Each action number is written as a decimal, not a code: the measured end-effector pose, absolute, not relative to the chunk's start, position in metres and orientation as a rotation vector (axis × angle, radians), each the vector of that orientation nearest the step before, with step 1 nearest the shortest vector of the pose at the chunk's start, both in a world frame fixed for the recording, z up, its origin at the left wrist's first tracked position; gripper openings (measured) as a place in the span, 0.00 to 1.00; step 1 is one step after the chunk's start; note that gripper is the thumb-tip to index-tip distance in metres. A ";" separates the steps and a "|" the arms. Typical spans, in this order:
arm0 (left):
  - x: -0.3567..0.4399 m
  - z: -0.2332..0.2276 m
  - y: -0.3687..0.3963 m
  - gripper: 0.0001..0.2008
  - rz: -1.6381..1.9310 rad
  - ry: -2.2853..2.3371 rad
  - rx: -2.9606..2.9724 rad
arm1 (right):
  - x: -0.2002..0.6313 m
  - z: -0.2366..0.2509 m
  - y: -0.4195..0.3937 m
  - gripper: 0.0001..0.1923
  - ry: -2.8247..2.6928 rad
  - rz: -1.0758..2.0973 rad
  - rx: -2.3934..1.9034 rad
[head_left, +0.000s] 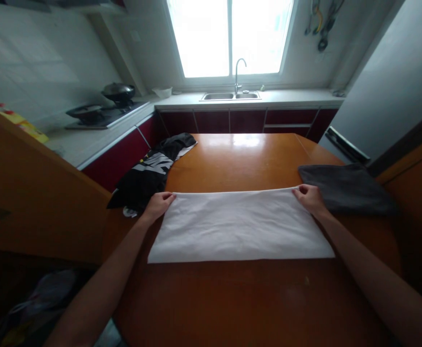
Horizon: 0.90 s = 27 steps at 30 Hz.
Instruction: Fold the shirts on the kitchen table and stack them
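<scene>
Hands [159, 202] [309, 197] apparently pinching white cloth's [239, 225] far corners

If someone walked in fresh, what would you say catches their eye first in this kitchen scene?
First the white cloth, spread flat across the middle of the wooden table, with the left hand and right hand pinching its two far corners. Then the bright window above the sink. A black garment lies crumpled at the table's left edge, a folded grey cloth at the right.

A glossy wooden table [239, 154] bore a white cloth [239, 226], with a black garment [149, 176] left of it and a grey towel [344, 188] right of it
</scene>
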<state>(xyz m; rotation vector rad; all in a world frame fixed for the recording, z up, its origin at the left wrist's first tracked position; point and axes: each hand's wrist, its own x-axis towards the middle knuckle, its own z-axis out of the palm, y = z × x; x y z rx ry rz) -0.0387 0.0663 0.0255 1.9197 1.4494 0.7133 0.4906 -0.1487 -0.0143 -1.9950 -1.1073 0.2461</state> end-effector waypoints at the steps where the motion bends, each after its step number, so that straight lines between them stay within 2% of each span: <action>1: -0.038 0.024 0.067 0.23 0.712 1.452 1.935 | 0.490 -0.016 -0.149 0.19 -1.128 0.216 -2.020; 7: -0.041 0.019 0.072 0.23 0.721 1.483 2.000 | 0.480 -0.004 -0.154 0.15 -1.242 0.031 -2.322; 12: -0.013 0.027 0.048 0.24 0.877 1.516 2.376 | 0.438 0.014 -0.156 0.21 -1.399 -0.291 -2.331; 18: 0.095 0.015 -0.044 0.26 0.457 0.987 2.788 | 0.325 0.009 -0.145 0.27 -1.779 -0.020 -2.036; 22: 0.140 -0.005 -0.071 0.28 0.253 1.036 2.873 | 0.282 -0.007 -0.137 0.30 -1.891 0.126 -2.077; 27: 0.142 -0.010 -0.067 0.27 0.237 1.051 2.892 | 0.286 -0.014 -0.133 0.31 -1.928 0.181 -2.083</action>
